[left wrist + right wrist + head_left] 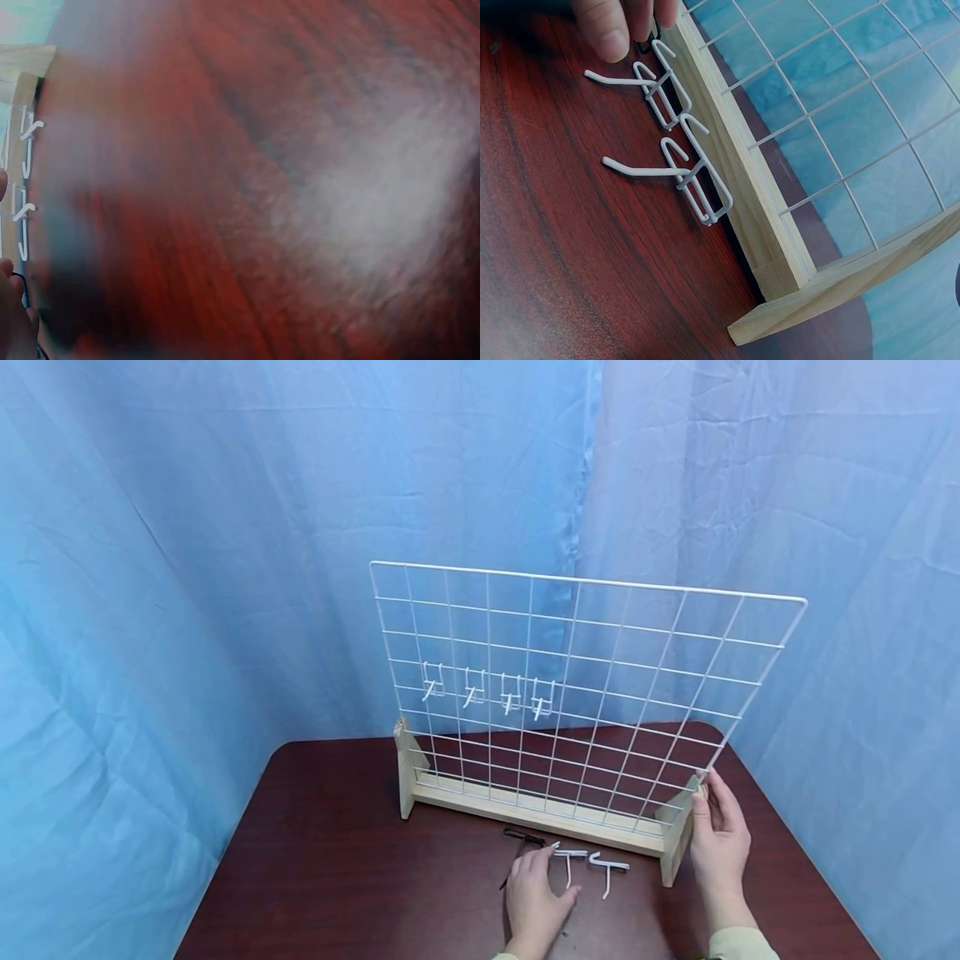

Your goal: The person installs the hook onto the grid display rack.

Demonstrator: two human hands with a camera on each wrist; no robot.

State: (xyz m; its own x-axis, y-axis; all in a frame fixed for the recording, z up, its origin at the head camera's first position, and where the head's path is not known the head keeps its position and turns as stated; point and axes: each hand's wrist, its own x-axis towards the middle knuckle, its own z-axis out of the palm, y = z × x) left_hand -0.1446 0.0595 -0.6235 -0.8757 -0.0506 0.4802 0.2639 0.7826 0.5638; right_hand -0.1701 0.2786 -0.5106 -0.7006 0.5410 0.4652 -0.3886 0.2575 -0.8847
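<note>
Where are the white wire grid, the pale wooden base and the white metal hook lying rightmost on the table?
White wire grid [562, 687]: head view, central wire crossing.
Pale wooden base [540, 820]: head view, front face.
White metal hook [671, 172]: right wrist view, prong.

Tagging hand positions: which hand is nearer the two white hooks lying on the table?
Left. The left hand is close beside the hooks; the right hand is farther off, at the right edge of the grid.
</note>
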